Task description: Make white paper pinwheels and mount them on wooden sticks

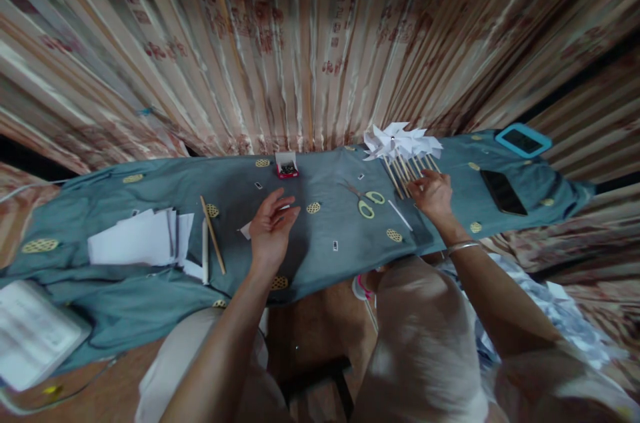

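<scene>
My left hand point(273, 226) is above the middle of the cloth, palm turned inward, its fingers loosely bent and apart with nothing between them. A small white paper piece point(245, 230) shows just beside it, partly hidden by the hand. At the right, my right hand point(434, 195) has its fingers drawn together at the lower sticks of several white paper pinwheels point(400, 141); it appears to pinch one stick, though the hand covers the contact. Between the hands lie scissors with green handles point(366, 211) and a thin white strip point(401, 215). A small red-and-white open box of dark pins point(287, 168) stands farther back.
Stacked white paper point(133, 239), a wooden stick point(213, 236) and a white rod point(205, 253) lie left. A white device point(37, 333) sits at the near left corner. A black phone point(503, 192) and a blue-framed object point(523, 140) lie right. Curtains point(310, 43) hang behind.
</scene>
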The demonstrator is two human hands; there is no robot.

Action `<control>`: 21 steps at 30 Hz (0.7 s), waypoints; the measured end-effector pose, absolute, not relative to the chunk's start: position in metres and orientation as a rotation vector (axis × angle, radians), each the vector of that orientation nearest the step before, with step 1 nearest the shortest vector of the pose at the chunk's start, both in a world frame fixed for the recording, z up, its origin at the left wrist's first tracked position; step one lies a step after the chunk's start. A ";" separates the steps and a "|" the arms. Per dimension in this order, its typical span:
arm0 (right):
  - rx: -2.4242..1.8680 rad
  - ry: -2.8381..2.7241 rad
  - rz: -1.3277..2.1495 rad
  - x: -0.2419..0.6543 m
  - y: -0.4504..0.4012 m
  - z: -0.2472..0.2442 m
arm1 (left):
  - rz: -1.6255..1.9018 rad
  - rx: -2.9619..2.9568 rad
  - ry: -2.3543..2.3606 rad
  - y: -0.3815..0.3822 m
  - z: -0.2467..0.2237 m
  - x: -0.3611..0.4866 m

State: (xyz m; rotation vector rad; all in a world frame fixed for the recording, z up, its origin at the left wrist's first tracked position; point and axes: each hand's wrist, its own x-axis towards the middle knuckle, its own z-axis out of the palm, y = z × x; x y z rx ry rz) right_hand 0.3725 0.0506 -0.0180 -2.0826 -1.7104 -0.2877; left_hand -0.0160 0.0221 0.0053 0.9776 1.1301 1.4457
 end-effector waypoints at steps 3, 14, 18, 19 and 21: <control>-2.079 -1.705 -0.292 0.374 0.051 -0.020 | 1.449 0.986 1.132 0.022 0.004 -0.016; -2.004 -1.804 -0.261 0.353 0.054 -0.037 | 1.448 0.997 1.134 0.021 0.006 -0.016; -2.018 -1.819 -0.250 0.352 0.055 -0.041 | 1.454 0.992 1.145 0.020 0.007 -0.016; -2.023 -1.823 -0.246 0.352 0.055 -0.041 | 1.454 0.990 1.149 0.020 0.007 -0.016; -2.029 -1.831 -0.236 0.351 0.056 -0.042 | 1.453 0.993 1.148 0.020 0.007 -0.016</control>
